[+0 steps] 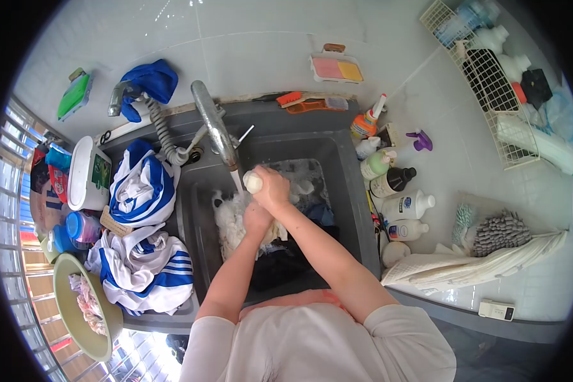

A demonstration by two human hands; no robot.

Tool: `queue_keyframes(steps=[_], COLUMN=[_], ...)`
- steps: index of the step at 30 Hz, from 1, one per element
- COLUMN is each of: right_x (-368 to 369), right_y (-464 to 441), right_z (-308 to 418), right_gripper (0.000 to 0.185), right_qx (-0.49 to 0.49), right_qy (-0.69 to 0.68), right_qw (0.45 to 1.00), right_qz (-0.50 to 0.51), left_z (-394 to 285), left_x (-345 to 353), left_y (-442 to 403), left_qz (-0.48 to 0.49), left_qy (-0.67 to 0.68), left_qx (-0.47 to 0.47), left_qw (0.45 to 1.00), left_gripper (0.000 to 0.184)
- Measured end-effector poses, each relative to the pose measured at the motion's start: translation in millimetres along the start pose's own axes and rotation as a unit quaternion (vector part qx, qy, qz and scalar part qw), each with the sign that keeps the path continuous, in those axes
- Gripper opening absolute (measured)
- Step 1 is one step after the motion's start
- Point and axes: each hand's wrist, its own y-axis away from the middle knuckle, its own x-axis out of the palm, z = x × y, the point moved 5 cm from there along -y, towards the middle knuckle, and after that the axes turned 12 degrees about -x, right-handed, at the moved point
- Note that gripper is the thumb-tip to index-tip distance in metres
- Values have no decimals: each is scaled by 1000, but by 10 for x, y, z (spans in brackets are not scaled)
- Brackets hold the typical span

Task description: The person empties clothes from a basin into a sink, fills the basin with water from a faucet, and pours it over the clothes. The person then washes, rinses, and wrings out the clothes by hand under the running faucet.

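Water runs from the metal faucet (211, 121) into the dark grey sink (200, 254). Over the basin, my right hand (274, 190) is wrapped round a bunched, wet, cream-coloured cloth (253, 183), part of which bulges out at the top of the fist. Just below it, touching, my left hand (257, 218) is closed round the same cloth, whose lower part hangs beside the wrists. Under my hands lie soapy whitish laundry (228, 219) and dark cloth (277, 267) in sudsy water.
Blue-and-white clothes (148, 261) are piled left of the basin, beside a white tub (89, 172) and a green basin (86, 305). Several bottles (407, 205) line the right edge. Orange brushes (315, 104) lie behind the sink. A wire rack (490, 95) hangs at upper right.
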Motion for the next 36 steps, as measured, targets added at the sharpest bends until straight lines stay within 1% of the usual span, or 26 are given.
queue_keyframes(steps=[2,4,5,6,7,8,9,10,11,12,13,15,17,19,21,22,23,24,25,26,27,29,31,33,35,36], right_x=[-75,-272,-325,-429,-529,-592,-696,-861,-948,-889,-883,-897,-973,-1159,-1361,-1449,-1556,-1632,-1694,-1754,-1775,-1843,-1944,-1857,-1744,-1640], right_y=[-42,-3,-8,-11,-2,-20,-92,-166,-177,-137,-64,82,265,398,521,580,611,638,696,758,810,883,884,909,993,1024], right_z=[-20,47,36,34,31,9,64,210,312,331,384,585,651,595,285,138,37,-42,-124,-180,-221,-258,-100,-135,-385,-566], right_gripper=[24,22,22,24,26,33,33,36,38,40,40,36,41,67,80,81,82,77,77,68,61,53,51,48,41,34], right_qx=[-6,-55,-54,-72,-91,-84,-84,-138,-190,-189,-187,-257,-291,-218,-113,-35,41,68,68,23,-22,-64,-94,-92,62,172], right_qy=[22,-21,-21,-38,-55,-84,-88,-93,-97,-138,-139,-217,-267,-410,-382,-394,-403,-390,-385,-266,-142,-153,-73,-67,-162,-279], right_qw=[1000,995,995,988,977,973,972,961,947,950,950,924,904,844,868,864,855,861,861,912,946,939,962,948,928,880], right_qz=[2,-75,-76,-130,-184,-200,-200,-221,-240,-209,-206,-181,-164,-269,-296,-311,-325,-319,-324,-311,-291,-302,-248,-297,-331,-343], left_z=[-42,-14,-35,-71,-54,-146,-268,-283,-380,-471,-524,-762,-730,-647,-724,-712,-768,-777,-784,-857,-893,-976,-1009,-1099,-1160,-1201], left_x=[140,290,296,227,106,21,-39,-68,-74,-94,-96,-287,36,-142,-248,-203,-241,-238,-242,-251,-267,-255,-272,-378,-531,-586], left_y=[-48,9,114,243,378,623,841,869,960,1058,1099,1122,870,944,1011,945,936,889,841,844,842,879,900,1034,1116,1196], left_qz=[-5,-4,33,69,69,277,462,460,520,568,567,536,578,539,521,536,480,452,423,428,400,376,282,275,210,204], left_qy=[50,97,244,385,383,509,599,599,665,717,719,745,805,780,748,748,746,739,729,727,722,714,733,736,703,674], left_qx=[3,0,-3,-7,-8,-40,-69,-70,-76,-81,-83,64,106,16,-9,6,-21,-36,-48,-46,-63,-81,-89,-67,77,113], left_qw=[999,995,969,920,921,814,650,651,530,396,394,392,77,317,411,392,460,498,536,535,562,585,612,615,676,701], left_gripper=[57,59,65,71,71,71,71,71,69,68,68,66,61,57,57,57,56,51,47,47,45,46,41,44,67,68])
